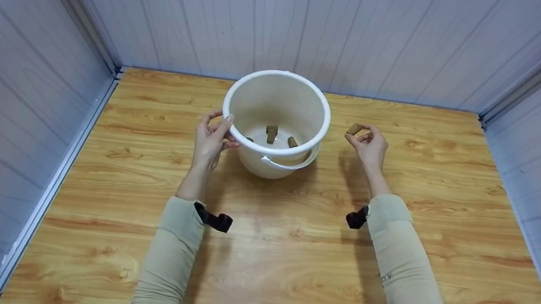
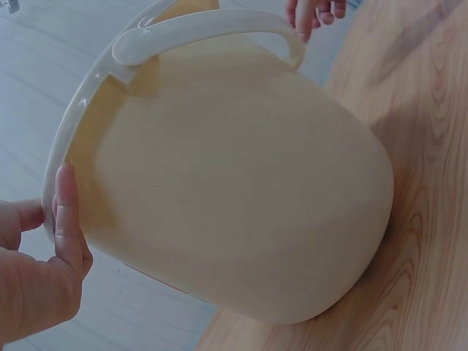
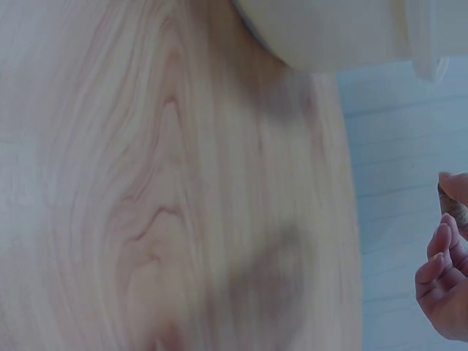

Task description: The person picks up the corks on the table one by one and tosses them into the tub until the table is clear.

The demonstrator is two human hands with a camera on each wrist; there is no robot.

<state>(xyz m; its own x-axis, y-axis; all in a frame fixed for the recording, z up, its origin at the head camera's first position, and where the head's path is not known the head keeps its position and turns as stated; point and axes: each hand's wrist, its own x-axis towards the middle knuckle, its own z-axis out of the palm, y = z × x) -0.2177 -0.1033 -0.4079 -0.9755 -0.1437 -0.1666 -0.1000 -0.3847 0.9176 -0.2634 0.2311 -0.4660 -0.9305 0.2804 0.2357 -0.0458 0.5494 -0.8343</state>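
A white plastic bucket (image 1: 269,166) stands upright on the wooden floor. My left hand (image 1: 209,139) grips its rim at the left side, thumb over the edge and fingers outside. To the right of the bucket and apart from it, my right hand (image 1: 372,148) pinches a small brown cork (image 1: 355,129) between thumb and fingertips. The right wrist view shows only part of that cork (image 3: 455,207) at its edge. Several similar corks (image 1: 271,135) lie on the bucket's bottom, one partly hidden by the near rim.
The bucket's handle (image 1: 298,165) hangs down on its near side. White panel walls (image 1: 281,25) enclose the wood-patterned floor (image 1: 279,270) at the back, left and right. A black wrist mount (image 1: 219,222) sticks out from the left sleeve, and another (image 1: 356,218) from the right.
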